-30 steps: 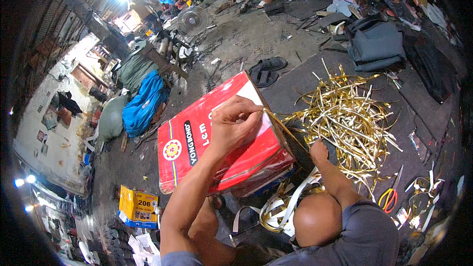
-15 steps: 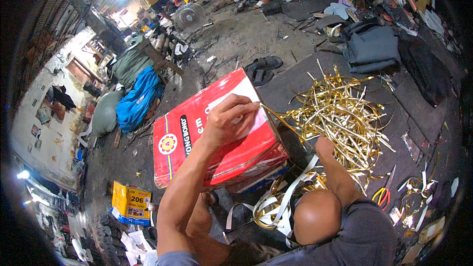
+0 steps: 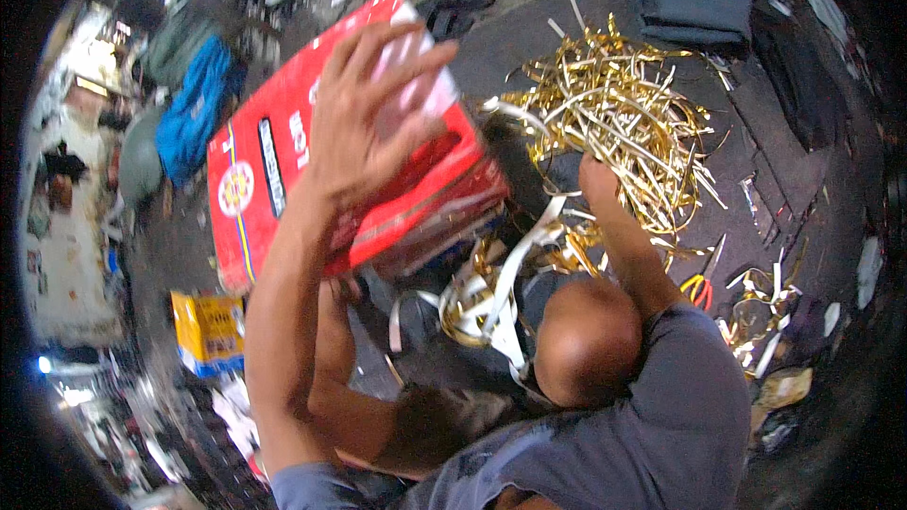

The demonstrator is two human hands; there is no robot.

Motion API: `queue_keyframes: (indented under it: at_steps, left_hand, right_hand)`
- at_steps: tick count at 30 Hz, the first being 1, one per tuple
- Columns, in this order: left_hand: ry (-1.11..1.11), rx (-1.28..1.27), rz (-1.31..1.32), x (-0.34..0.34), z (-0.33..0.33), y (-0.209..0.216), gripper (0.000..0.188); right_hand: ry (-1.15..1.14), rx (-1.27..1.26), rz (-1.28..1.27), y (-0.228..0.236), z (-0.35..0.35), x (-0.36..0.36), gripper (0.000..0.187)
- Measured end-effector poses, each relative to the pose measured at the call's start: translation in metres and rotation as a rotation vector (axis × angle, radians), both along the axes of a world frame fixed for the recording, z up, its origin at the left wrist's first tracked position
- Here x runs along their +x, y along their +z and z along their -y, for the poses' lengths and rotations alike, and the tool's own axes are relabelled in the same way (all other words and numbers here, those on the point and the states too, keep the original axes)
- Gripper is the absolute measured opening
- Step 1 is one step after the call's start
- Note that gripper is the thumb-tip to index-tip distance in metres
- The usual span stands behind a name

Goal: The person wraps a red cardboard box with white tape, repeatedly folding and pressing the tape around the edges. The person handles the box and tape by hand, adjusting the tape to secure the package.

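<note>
My left hand point(image 3: 364, 118) is raised over the red cardboard box point(image 3: 368, 241), its fingers spread apart and nothing seen in them. Under that hand, a whitish sheet point(image 3: 430, 94) covers part of the box top. To the right of the box lies a tangled heap of shiny gold and white strips point(image 3: 624, 113). My right hand point(image 3: 597, 179) is at the near edge of this heap; its fingers are mostly hidden, and any hold on a strip cannot be made out. More looped white and gold strips point(image 3: 505, 307) lie between the box and my bent knee point(image 3: 588, 345).
Scissors with red and yellow handles point(image 3: 697, 291) lie right of my knee, near loose strip scraps point(image 3: 756, 312). A yellow carton point(image 3: 208, 331) stands at the left. Dark sandals point(image 3: 453, 9) lie beyond the box, and folded dark cloth point(image 3: 694, 5) is at the far right.
My left hand has gone from pinching a gold strip at the box's edge to spread fingers with no strip seen. The whole view has tilted, so everything sits higher in it.
</note>
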State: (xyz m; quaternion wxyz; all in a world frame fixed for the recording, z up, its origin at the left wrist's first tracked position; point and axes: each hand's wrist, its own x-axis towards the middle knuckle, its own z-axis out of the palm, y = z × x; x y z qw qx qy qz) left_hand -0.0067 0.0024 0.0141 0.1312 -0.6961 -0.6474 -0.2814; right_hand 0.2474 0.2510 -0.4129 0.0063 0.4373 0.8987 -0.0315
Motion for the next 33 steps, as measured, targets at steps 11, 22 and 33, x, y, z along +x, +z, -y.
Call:
queue_keyframes:
  at_steps: [11, 22, 33]
  left_hand:
    - [0.308, -0.259, 0.398, 0.18, 0.04, -0.182, 0.031]
    - [0.579, -0.596, 1.684, 0.205, 0.097, -0.277, 0.013]
    - [-0.003, -0.216, 1.376, 0.174, 0.136, 0.036, 0.017]
  right_hand:
    - [-0.745, -0.137, -1.29, 0.135, -0.083, 0.085, 0.031]
    - [-0.111, -0.497, -1.394, 0.361, 0.05, 0.134, 0.01]
    - [1.037, -0.867, -0.818, 0.476, 0.182, 0.038, 0.038]
